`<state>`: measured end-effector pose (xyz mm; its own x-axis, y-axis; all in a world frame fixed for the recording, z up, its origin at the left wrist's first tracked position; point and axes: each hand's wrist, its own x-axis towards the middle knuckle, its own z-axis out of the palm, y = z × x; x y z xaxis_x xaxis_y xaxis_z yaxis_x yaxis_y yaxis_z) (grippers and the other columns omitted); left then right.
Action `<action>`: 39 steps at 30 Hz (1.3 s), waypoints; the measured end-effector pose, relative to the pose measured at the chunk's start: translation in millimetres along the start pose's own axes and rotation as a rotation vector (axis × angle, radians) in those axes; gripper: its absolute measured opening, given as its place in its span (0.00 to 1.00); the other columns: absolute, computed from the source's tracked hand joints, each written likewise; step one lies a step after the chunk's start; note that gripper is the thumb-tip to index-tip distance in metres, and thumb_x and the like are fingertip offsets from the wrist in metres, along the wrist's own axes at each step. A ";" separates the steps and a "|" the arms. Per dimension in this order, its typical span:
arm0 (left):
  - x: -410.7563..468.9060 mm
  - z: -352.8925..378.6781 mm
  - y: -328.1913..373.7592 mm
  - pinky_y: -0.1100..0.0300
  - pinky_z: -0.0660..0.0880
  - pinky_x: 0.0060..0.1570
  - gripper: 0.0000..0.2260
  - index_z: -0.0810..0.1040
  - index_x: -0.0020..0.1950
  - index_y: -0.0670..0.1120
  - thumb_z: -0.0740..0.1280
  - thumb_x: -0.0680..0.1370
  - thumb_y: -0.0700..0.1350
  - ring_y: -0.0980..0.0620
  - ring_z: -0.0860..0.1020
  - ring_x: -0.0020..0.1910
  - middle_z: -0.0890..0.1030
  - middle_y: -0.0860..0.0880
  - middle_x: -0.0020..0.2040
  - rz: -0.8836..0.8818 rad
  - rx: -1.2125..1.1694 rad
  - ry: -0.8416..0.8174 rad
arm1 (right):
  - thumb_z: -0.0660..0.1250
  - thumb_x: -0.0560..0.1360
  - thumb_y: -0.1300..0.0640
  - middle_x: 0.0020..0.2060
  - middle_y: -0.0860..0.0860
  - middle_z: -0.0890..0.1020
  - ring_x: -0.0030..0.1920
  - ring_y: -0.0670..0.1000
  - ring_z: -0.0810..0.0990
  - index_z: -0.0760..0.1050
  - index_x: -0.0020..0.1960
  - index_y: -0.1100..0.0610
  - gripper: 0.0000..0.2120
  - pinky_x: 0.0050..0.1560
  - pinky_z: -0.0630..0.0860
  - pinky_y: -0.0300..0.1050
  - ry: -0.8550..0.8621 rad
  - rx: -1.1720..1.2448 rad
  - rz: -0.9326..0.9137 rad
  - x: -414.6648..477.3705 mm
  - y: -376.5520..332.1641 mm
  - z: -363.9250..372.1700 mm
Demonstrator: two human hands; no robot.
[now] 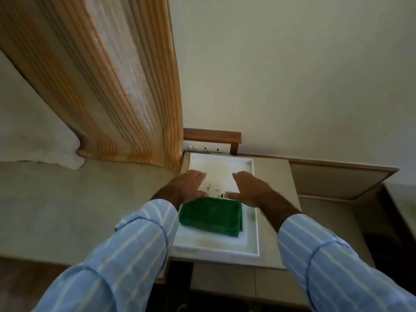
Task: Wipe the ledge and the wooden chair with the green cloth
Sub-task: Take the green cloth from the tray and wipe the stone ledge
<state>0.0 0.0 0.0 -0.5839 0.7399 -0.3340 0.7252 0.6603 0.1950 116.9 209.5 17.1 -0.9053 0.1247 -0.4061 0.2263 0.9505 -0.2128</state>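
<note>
A folded green cloth (211, 216) lies in the near half of a white tray (251, 239) on a small beige bedside table. My left hand (186, 186) hovers flat over the tray's left side, its thumb touching the cloth's far edge. My right hand (249, 188) is spread over the tray's right side, thumb pointing at the same edge. Neither hand grips anything. Dark specks (216, 191) dot the tray between the hands. A beige ledge (74, 206) runs to the left under the curtain. The wooden chair is not in view.
An orange striped curtain (126, 86) hangs down onto the ledge at left, with a white fabric (38, 140) beside it. A wood-framed switch panel (209, 145) sits on the wall behind the tray. A lower beige counter (335, 181) extends right.
</note>
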 end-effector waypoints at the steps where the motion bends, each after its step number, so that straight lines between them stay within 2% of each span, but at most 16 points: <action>1: -1.5 8.5 2.0 0.48 0.61 0.75 0.34 0.55 0.82 0.45 0.63 0.81 0.58 0.44 0.60 0.78 0.60 0.44 0.81 -0.031 0.004 -0.041 | 0.65 0.82 0.38 0.81 0.59 0.65 0.81 0.60 0.64 0.60 0.82 0.60 0.38 0.79 0.66 0.60 -0.054 -0.015 0.015 2.1 -1.3 9.7; 4: -6.9 39.3 6.3 0.46 0.69 0.69 0.27 0.59 0.80 0.45 0.61 0.83 0.49 0.42 0.67 0.73 0.66 0.43 0.77 -0.079 0.035 -0.026 | 0.67 0.82 0.47 0.71 0.59 0.74 0.71 0.59 0.74 0.71 0.74 0.59 0.25 0.71 0.74 0.57 -0.110 -0.051 0.035 2.0 -2.8 33.7; 8: -7.0 61.2 10.4 0.46 0.75 0.59 0.17 0.71 0.71 0.43 0.61 0.82 0.44 0.40 0.73 0.64 0.73 0.42 0.66 -0.135 -0.019 0.074 | 0.69 0.79 0.55 0.65 0.58 0.79 0.65 0.57 0.79 0.77 0.67 0.60 0.18 0.66 0.79 0.53 -0.117 0.041 0.061 10.5 -1.9 43.5; 11: -8.3 57.7 9.0 0.49 0.74 0.60 0.14 0.76 0.67 0.42 0.63 0.83 0.45 0.41 0.75 0.61 0.73 0.42 0.63 -0.182 -0.146 0.045 | 0.71 0.77 0.54 0.57 0.58 0.84 0.58 0.57 0.82 0.82 0.61 0.63 0.17 0.54 0.80 0.47 -0.150 0.096 0.085 15.2 -3.9 38.8; 13: -12.7 48.9 4.7 0.50 0.72 0.62 0.15 0.76 0.67 0.41 0.63 0.83 0.45 0.41 0.74 0.62 0.73 0.40 0.63 -0.173 -0.262 0.050 | 0.72 0.77 0.51 0.51 0.56 0.83 0.53 0.55 0.80 0.82 0.57 0.62 0.16 0.43 0.75 0.42 -0.159 0.142 0.068 16.4 -7.4 28.8; 14: -16.9 43.4 0.4 0.51 0.71 0.62 0.15 0.76 0.67 0.41 0.62 0.83 0.45 0.41 0.74 0.62 0.74 0.40 0.63 -0.174 -0.318 0.061 | 0.71 0.77 0.49 0.50 0.55 0.81 0.52 0.54 0.79 0.81 0.55 0.61 0.16 0.41 0.72 0.41 -0.154 0.184 0.061 17.6 -11.2 22.1; 18: -41.3 17.4 -24.5 0.57 0.71 0.54 0.13 0.75 0.65 0.40 0.62 0.84 0.44 0.42 0.77 0.60 0.79 0.39 0.62 -0.215 -0.504 0.102 | 0.68 0.70 0.41 0.49 0.54 0.81 0.49 0.52 0.77 0.78 0.50 0.56 0.20 0.43 0.72 0.43 -0.074 0.336 0.022 25.3 -41.7 -11.8; 20: -61.1 2.1 -44.3 0.58 0.71 0.51 0.12 0.75 0.64 0.41 0.62 0.83 0.45 0.42 0.78 0.58 0.80 0.40 0.61 -0.254 -0.569 0.171 | 0.71 0.74 0.47 0.51 0.55 0.81 0.51 0.54 0.78 0.80 0.53 0.58 0.16 0.48 0.75 0.46 -0.007 0.401 -0.005 32.2 -68.8 -28.3; 22: -84.9 -12.7 -70.5 0.58 0.72 0.51 0.12 0.77 0.63 0.42 0.63 0.82 0.44 0.43 0.79 0.57 0.81 0.41 0.60 -0.290 -0.610 0.278 | 0.72 0.76 0.54 0.54 0.56 0.83 0.55 0.57 0.81 0.81 0.55 0.57 0.10 0.56 0.81 0.55 0.048 0.497 -0.028 43.3 -100.3 -41.3; 24: -111.0 -24.6 -100.8 0.59 0.72 0.50 0.11 0.79 0.62 0.44 0.65 0.81 0.45 0.45 0.80 0.56 0.82 0.43 0.57 -0.337 -0.669 0.406 | 0.73 0.76 0.57 0.55 0.59 0.85 0.56 0.60 0.84 0.80 0.53 0.55 0.07 0.59 0.83 0.63 0.070 0.625 -0.055 54.7 -133.6 -49.9; 26: -142.5 -36.3 -133.4 0.60 0.72 0.47 0.10 0.81 0.58 0.45 0.69 0.79 0.46 0.47 0.80 0.53 0.83 0.47 0.53 -0.399 -0.751 0.543 | 0.73 0.77 0.57 0.55 0.59 0.85 0.55 0.60 0.85 0.80 0.54 0.55 0.08 0.55 0.85 0.60 0.082 0.774 -0.070 64.7 -176.2 -55.6; 29: -189.9 -53.8 -178.4 0.56 0.79 0.48 0.11 0.82 0.55 0.45 0.75 0.74 0.45 0.48 0.82 0.49 0.85 0.46 0.51 -0.471 -1.000 0.740 | 0.74 0.79 0.57 0.55 0.54 0.85 0.51 0.53 0.85 0.80 0.58 0.55 0.08 0.46 0.81 0.46 0.082 0.897 -0.145 74.7 -244.6 -64.2; 32: -240.2 -64.2 -225.7 0.51 0.82 0.53 0.15 0.81 0.56 0.43 0.78 0.71 0.38 0.45 0.84 0.51 0.85 0.42 0.54 -0.471 -1.221 0.803 | 0.72 0.80 0.59 0.57 0.56 0.85 0.54 0.56 0.85 0.78 0.62 0.59 0.12 0.46 0.82 0.47 0.082 0.975 -0.220 89.8 -314.6 -64.8; 35: -284.2 -60.5 -267.5 0.44 0.80 0.57 0.17 0.81 0.58 0.38 0.77 0.71 0.35 0.39 0.84 0.54 0.85 0.38 0.55 -0.503 -1.325 0.825 | 0.73 0.79 0.59 0.58 0.59 0.87 0.55 0.59 0.87 0.80 0.62 0.62 0.13 0.53 0.86 0.54 0.054 1.049 -0.256 99.2 -372.7 -53.9; 37: -310.7 -51.0 -292.4 0.43 0.80 0.58 0.16 0.80 0.59 0.38 0.76 0.72 0.36 0.39 0.83 0.55 0.84 0.37 0.55 -0.566 -1.364 0.857 | 0.74 0.79 0.59 0.58 0.60 0.87 0.56 0.60 0.88 0.81 0.62 0.63 0.14 0.57 0.86 0.58 0.005 1.068 -0.285 105.5 -409.0 -41.6; 39: -331.3 -40.3 -312.7 0.43 0.80 0.58 0.12 0.79 0.57 0.40 0.74 0.75 0.36 0.39 0.83 0.55 0.83 0.38 0.55 -0.618 -1.380 0.898 | 0.75 0.78 0.60 0.56 0.61 0.88 0.54 0.59 0.88 0.81 0.61 0.65 0.14 0.53 0.87 0.53 -0.046 1.084 -0.308 110.3 -440.6 -30.5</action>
<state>-48.0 -446.5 86.8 -0.9764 -0.1175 -0.1811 -0.1941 0.1105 0.9747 -93.7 -186.9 93.2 -0.9674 -0.1041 -0.2309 0.2089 0.1875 -0.9598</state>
